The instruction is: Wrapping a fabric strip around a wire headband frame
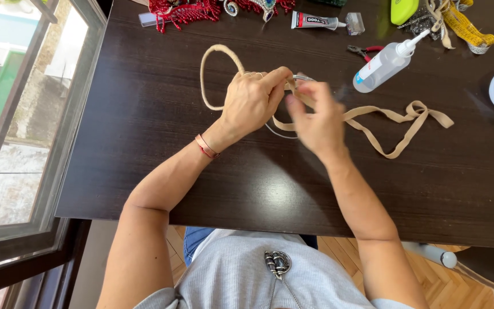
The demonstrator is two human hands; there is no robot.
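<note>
- Two bare forearms reach from the lower frame across a dark wood counter (144, 171), meeting just above its middle; a window stands open at the person's left.
- Half or so of a thin hoop (212, 63) looks wrapped in beige ribbon: the arc lying left of the hands is covered, while the part curving below the hands shows bare and pale (278, 133). That bare run is what appears left to cover, as a judgement from the wrapped and unwrapped stretches alone.
- Loose ribbon (395, 123) trails right from the hands, folded in a slack loop flat on the counter, so plenty seems unspent.
- Left hand (253, 103), knuckles up and wrist cocked inward, is clenched on the hoop at the point where wrapped meets bare, thumb and forefinger pinching toward the other hand. A red cord bracelet (206, 146) sits at its wrist.
- Right hand (315, 117), blurred, has its fingers closed on the ribbon just beside the left thumb, palm turned down.
- Glue bottle (387, 62), clear with a white nozzle, lies tilted near the ribbon's far end; small red-handled pliers (362, 51) rest just beside it.
- Glue tube (318, 21), red beadwork (184, 11) and a yellow tape measure (470, 28) line the counter's far edge, well apart from the hands.
</note>
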